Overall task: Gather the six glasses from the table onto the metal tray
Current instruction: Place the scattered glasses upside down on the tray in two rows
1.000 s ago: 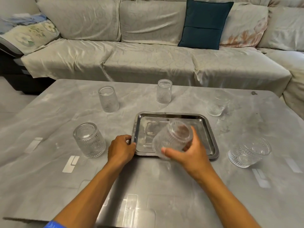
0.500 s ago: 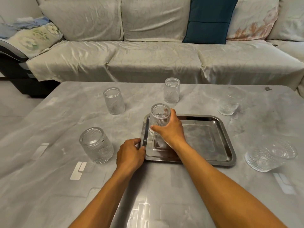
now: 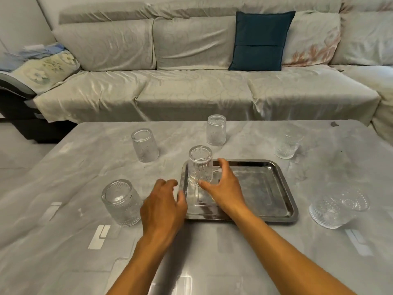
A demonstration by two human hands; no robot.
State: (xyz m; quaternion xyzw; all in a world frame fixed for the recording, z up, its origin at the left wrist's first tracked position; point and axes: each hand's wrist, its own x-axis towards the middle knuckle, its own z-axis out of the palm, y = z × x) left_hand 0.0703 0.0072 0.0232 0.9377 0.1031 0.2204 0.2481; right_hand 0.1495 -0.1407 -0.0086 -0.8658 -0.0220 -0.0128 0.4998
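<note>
A ribbed glass (image 3: 200, 165) stands upside down in the far left corner of the metal tray (image 3: 265, 188). My right hand (image 3: 223, 186) is open just to its right, fingers spread around the glass and apart from it. My left hand (image 3: 163, 205) hovers at the tray's left rim with loose fingers, holding nothing. Two more glasses (image 3: 121, 203) (image 3: 144, 144) stand upside down on the table to the left. Another glass (image 3: 216, 133) stands behind the tray. A further glass (image 3: 287, 143) stands at the back right. One glass (image 3: 336, 207) lies on its side at the right.
The grey marble-look table (image 3: 63, 209) ends at a sofa (image 3: 191, 92) with a dark blue cushion (image 3: 259, 41). A small dark object (image 3: 333, 124) lies near the table's far right corner.
My right hand set the glass upside down on the tray's far left corner and let go of it. My left hand has loosened its hold on the tray's rim.
</note>
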